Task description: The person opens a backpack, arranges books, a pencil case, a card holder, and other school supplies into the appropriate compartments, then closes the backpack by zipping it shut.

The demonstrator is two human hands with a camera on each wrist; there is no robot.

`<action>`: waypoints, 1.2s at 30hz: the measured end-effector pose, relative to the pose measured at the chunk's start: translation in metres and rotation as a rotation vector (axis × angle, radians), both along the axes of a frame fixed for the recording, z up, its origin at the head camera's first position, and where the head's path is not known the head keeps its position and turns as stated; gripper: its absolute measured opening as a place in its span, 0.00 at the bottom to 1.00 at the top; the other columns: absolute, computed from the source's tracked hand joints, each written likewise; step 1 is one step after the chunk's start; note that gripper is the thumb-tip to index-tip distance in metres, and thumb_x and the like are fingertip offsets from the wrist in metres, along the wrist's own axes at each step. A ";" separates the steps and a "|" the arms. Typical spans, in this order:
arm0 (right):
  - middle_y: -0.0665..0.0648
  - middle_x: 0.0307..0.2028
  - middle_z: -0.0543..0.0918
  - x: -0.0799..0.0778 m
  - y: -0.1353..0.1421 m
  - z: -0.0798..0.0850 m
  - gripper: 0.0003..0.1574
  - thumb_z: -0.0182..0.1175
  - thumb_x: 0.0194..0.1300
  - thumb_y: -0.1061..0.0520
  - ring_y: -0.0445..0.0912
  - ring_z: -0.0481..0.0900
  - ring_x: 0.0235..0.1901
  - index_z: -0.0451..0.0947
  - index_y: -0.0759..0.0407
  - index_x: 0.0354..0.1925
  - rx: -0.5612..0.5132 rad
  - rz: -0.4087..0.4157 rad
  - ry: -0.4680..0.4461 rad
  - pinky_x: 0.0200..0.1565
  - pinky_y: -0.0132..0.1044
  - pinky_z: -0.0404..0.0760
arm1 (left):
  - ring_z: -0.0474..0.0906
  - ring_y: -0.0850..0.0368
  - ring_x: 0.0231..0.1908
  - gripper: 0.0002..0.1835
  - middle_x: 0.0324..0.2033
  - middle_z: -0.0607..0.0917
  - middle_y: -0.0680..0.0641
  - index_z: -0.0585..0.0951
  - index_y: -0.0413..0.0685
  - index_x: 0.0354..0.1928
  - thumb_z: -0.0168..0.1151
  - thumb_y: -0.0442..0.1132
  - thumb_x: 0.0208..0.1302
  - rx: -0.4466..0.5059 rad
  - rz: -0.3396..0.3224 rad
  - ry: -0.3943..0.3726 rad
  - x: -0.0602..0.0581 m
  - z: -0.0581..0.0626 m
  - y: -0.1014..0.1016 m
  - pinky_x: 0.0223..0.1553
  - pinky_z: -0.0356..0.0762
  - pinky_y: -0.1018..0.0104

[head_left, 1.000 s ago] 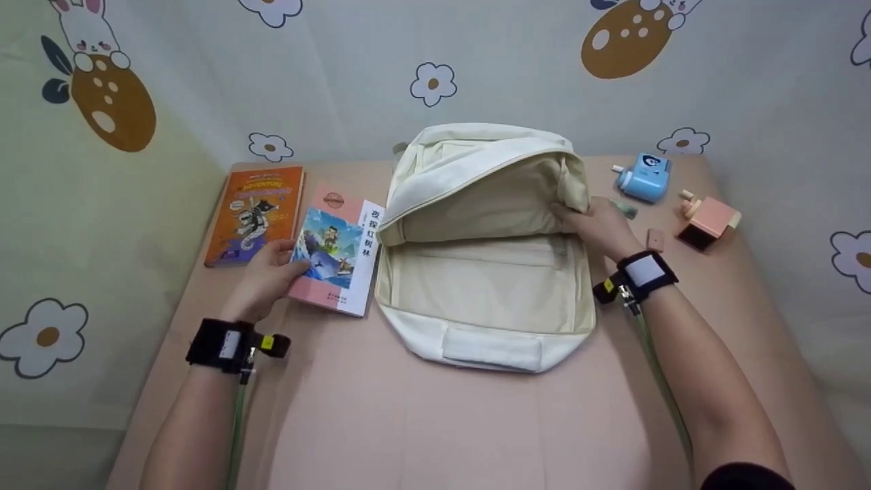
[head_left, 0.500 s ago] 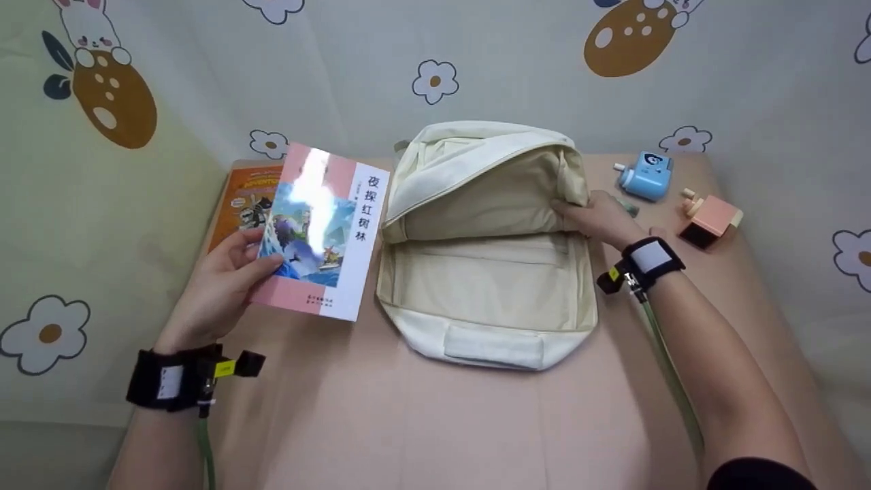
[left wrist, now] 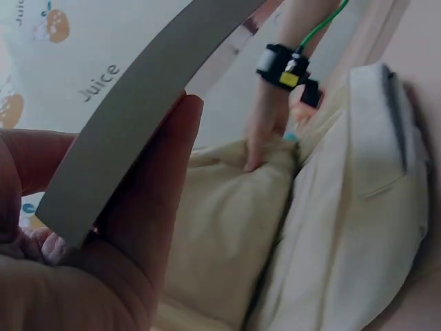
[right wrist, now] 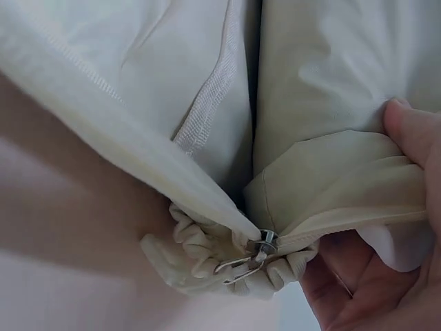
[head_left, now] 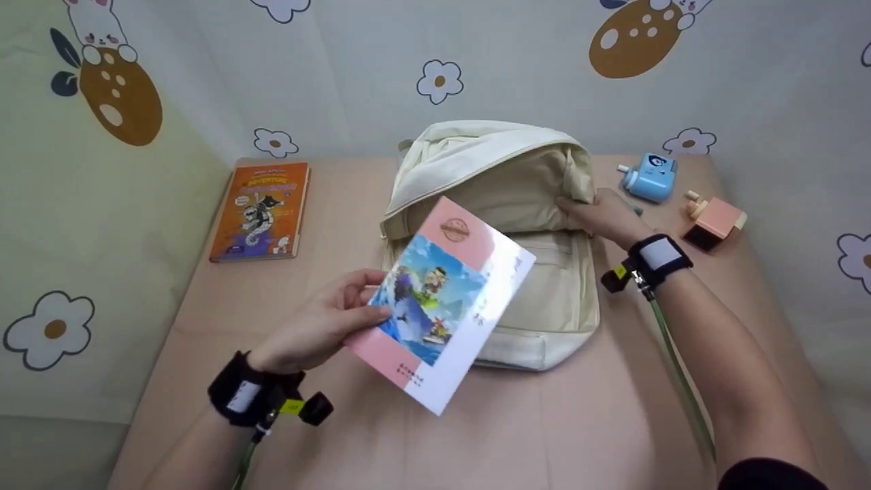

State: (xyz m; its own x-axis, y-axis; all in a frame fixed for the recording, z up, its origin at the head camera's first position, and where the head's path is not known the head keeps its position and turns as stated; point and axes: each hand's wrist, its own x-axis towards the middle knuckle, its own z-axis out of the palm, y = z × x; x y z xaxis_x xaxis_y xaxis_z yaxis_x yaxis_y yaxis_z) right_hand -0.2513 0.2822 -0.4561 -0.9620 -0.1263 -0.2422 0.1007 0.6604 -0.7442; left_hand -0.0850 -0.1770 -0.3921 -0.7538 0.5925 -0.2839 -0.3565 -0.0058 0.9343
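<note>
My left hand [head_left: 333, 316] grips a pink and white paperback book [head_left: 435, 306] by its left edge, thumb on the cover. The book is tilted and overlaps the left front of a cream backpack [head_left: 517, 347] in the head view. From the left wrist, the book's page edge [left wrist: 131, 124] runs between thumb and fingers. The backpack lies unzipped, its main compartment gaping. With thumb and fingers, my right hand [head_left: 609, 218] pinches the flap at its right side. A zipper pull [right wrist: 265, 241] hangs at the corner of the opening in the right wrist view.
An orange book [head_left: 258, 211] lies at the table's back left. On the right stand a blue pencil sharpener [head_left: 651, 178] and a pink pencil sharpener [head_left: 714, 223], beyond my right wrist. A patterned curtain [head_left: 354, 75] hangs behind the table.
The left hand has lifted the pink book off the table and carried it right, turning it, to the front of the backpack. The orange book is uncovered again. My right hand keeps its hold.
</note>
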 end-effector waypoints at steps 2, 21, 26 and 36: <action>0.66 0.50 0.82 0.001 0.000 0.003 0.51 0.59 0.63 0.22 0.55 0.79 0.48 0.78 0.67 0.54 -0.007 -0.007 0.002 0.47 0.44 0.77 | 0.87 0.44 0.46 0.29 0.54 0.83 0.32 0.58 0.36 0.70 0.59 0.35 0.75 -0.008 -0.014 -0.049 -0.003 -0.010 0.014 0.47 0.85 0.56; 0.66 0.52 0.83 0.000 0.000 0.010 0.50 0.61 0.63 0.23 0.56 0.82 0.49 0.77 0.66 0.57 -0.020 0.029 -0.028 0.47 0.44 0.80 | 0.83 0.42 0.55 0.20 0.58 0.80 0.32 0.66 0.27 0.66 0.52 0.31 0.78 0.042 0.195 -0.429 -0.056 -0.060 0.077 0.53 0.82 0.57; 0.67 0.52 0.82 0.000 -0.001 0.010 0.50 0.61 0.63 0.24 0.56 0.81 0.49 0.77 0.67 0.56 -0.021 0.037 -0.015 0.46 0.43 0.79 | 0.83 0.41 0.55 0.21 0.57 0.81 0.31 0.66 0.27 0.66 0.52 0.31 0.77 0.034 0.207 -0.443 -0.063 -0.060 0.084 0.53 0.82 0.57; 0.66 0.49 0.83 0.000 0.000 0.008 0.49 0.62 0.63 0.25 0.54 0.82 0.46 0.77 0.68 0.54 -0.035 0.015 -0.009 0.45 0.41 0.80 | 0.82 0.41 0.56 0.22 0.59 0.78 0.29 0.63 0.27 0.69 0.48 0.32 0.79 0.165 0.177 -0.505 -0.070 -0.062 0.075 0.55 0.80 0.57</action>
